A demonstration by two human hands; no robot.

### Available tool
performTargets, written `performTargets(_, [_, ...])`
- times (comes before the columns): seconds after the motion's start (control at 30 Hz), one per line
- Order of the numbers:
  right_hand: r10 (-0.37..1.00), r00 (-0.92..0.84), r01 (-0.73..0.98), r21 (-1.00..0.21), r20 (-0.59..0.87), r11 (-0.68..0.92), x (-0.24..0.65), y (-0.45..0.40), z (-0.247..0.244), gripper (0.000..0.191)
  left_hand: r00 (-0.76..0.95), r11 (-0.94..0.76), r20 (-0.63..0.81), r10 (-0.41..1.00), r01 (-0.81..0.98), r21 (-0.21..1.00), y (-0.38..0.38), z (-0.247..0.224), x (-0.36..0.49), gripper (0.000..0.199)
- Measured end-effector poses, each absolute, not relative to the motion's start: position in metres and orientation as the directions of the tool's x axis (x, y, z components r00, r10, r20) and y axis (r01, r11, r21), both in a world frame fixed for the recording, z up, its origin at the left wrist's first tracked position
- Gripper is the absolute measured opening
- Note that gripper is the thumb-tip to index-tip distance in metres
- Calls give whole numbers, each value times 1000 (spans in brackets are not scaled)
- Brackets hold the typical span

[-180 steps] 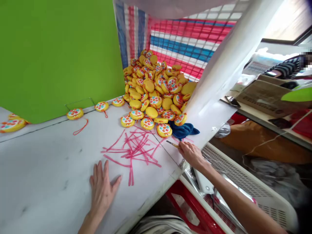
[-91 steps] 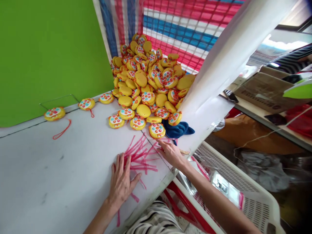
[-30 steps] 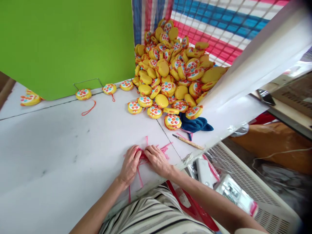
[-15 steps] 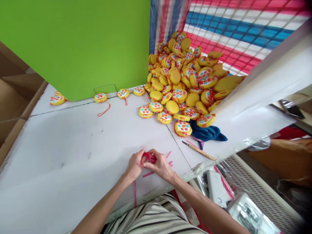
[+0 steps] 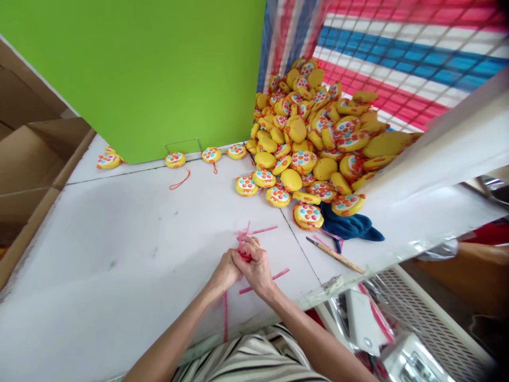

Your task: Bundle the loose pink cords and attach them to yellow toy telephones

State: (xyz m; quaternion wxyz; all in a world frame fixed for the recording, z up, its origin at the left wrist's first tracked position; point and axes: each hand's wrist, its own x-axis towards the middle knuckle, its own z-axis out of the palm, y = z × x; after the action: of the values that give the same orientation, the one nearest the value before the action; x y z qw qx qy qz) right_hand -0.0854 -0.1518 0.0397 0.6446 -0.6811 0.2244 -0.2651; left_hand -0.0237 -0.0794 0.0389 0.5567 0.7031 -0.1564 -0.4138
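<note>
My left hand [image 5: 226,271] and my right hand [image 5: 255,265] are pressed together on the white table [image 5: 119,239], both closed around a bunch of pink strings [image 5: 245,257]. A few loose pink strings [image 5: 263,276] lie beside and beyond my hands, and one trails toward the table's near edge. Behind them sits a big pile of yellow round toys [image 5: 314,138] with coloured dots.
A thin wooden-handled tool [image 5: 336,255] and a blue cloth [image 5: 352,225] lie right of my hands. Single yellow toys [image 5: 175,159] line the foot of the green board [image 5: 139,69]. A white perforated basket [image 5: 401,334] stands below the table's right edge, cardboard [image 5: 27,159] at left.
Both hands swept the scattered pink strings together and gathered them into a bunch. The right hand left the wooden tool on the table. The view shifted left.
</note>
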Motion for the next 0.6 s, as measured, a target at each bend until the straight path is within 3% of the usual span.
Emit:
performTargets(0.1, [-663, 737, 59, -963, -134, 261, -78, -152, 40, 36, 533, -340, -466, -706, 323, 883, -80, 46, -24, 14])
performTargets(0.23, [-695, 678, 92, -910, -239, 403, -72, -154, 38, 40, 367, -409, -581, -727, 448, 795, -76, 53, -23, 32])
performTargets(0.43, [-706, 632, 85, -877, -319, 472, -79, -163, 41, 36, 353, -412, -581, -734, 448, 793, -69, 56, -29, 31])
performTargets(0.6, [-758, 555, 92, -880, -344, 467, -93, -187, 39, 36, 593, -271, -505, -627, 441, 855, -64, 64, -21, 38])
